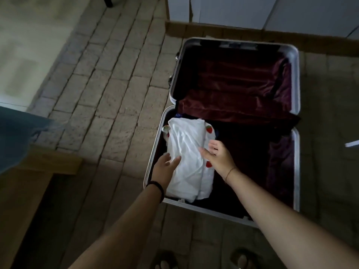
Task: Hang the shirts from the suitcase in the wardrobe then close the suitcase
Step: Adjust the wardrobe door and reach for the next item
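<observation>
A silver suitcase (296, 152) lies open on the tiled floor, both halves lined in dark red. In the left part of the near half lies a folded white shirt with strawberry prints (189, 152), with a dark blue garment showing under its far edge. My left hand (167, 166) reaches in at the shirt's left edge, fingers straight and touching the cloth. My right hand (217, 154) hovers over the shirt's right side, fingers spread and relaxed. Neither hand holds anything. White wardrobe doors (252, 10) stand just beyond the suitcase.
A wooden bed frame (38, 167) with a blue cover (17, 136) sits at the left. My feet in sandals (240, 259) stand at the bottom edge. A wooden skirting strip (213, 30) runs along the wardrobe's base. Tiled floor stretches to the left of the suitcase.
</observation>
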